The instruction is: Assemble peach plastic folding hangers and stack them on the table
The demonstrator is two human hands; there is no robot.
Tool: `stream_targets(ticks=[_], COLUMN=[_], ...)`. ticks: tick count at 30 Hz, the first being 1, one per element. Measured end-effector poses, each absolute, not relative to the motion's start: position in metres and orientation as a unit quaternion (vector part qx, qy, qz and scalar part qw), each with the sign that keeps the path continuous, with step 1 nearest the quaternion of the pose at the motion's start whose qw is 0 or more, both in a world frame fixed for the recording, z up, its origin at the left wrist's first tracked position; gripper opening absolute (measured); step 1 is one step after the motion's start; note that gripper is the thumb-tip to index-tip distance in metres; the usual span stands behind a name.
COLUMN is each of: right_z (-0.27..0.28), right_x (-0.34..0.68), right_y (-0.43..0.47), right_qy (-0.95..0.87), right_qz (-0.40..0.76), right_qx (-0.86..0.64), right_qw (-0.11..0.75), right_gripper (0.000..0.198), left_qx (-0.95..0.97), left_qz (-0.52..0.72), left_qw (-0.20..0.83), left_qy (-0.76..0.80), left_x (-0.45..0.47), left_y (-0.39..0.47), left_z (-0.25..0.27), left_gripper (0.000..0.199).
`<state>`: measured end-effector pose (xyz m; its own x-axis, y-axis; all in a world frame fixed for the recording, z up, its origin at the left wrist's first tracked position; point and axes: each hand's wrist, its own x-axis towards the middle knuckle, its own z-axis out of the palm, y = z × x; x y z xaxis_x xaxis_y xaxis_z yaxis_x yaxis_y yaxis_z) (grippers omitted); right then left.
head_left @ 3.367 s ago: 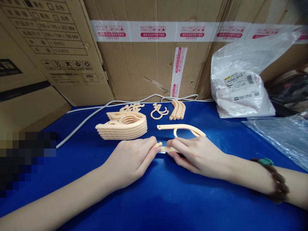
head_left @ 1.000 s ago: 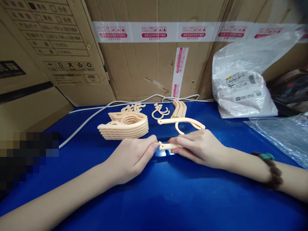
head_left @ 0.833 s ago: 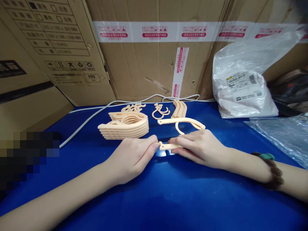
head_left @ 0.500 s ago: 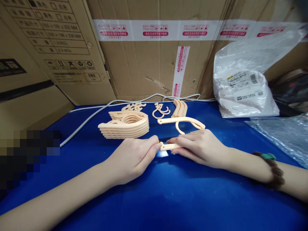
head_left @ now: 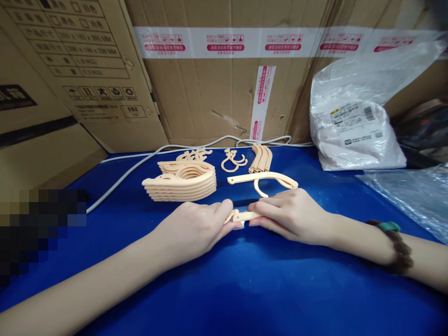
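In the head view, my right hand (head_left: 292, 217) is closed around a cream plastic hanger arm (head_left: 247, 216), whose holed end sticks out to the left. My left hand (head_left: 196, 226) pinches a small cream hanger piece (head_left: 229, 216) against that end; most of this piece is hidden by the fingers. Just behind my right hand lies a partly assembled folding hanger (head_left: 262, 176) with a curved hook. To the left stands a stack of cream folding hangers (head_left: 180, 189).
Loose hanger hooks (head_left: 231, 161) and more small cream parts (head_left: 194, 155) lie at the back. Several hanger arms (head_left: 261, 158) stand bunched beside them. A white cable (head_left: 140, 163) crosses the blue table (head_left: 245, 289). Cardboard boxes (head_left: 210, 93) and a plastic bag (head_left: 357, 130) border it.
My left thumb has shifted down and right, so more of the small piece shows between the fingers. Both hands stay close together, and the other parts lie as before.
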<state>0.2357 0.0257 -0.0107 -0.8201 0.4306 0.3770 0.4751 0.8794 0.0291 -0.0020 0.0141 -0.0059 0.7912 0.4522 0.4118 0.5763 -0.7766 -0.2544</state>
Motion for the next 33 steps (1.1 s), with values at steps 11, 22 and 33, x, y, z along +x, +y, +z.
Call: stream_targets(ticks=[11, 22, 33], right_z=[-0.0109, -0.009, -0.0074], right_x=[0.2358, 0.2372, 0.2367], right_y=[0.0265, 0.0286, 0.0303], right_qy=[-0.951, -0.956, -0.957], right_qz=[-0.044, 0.048, 0.074], right_qx=[-0.246, -0.254, -0.24], right_qw=[0.18, 0.137, 0.149], right_gripper=[0.043, 0.043, 0.043], left_qx=[-0.911, -0.892, -0.893], left_qz=[-0.144, -0.119, -0.108], left_qw=[0.303, 0.372, 0.365], left_qy=[-0.24, -0.227, -0.242], left_x=[-0.004, -0.0022, -0.0025], left_y=[0.0141, 0.0078, 0.0047], left_z=[-0.0047, 0.0017, 0.001], left_gripper=[0.043, 0.036, 0.032])
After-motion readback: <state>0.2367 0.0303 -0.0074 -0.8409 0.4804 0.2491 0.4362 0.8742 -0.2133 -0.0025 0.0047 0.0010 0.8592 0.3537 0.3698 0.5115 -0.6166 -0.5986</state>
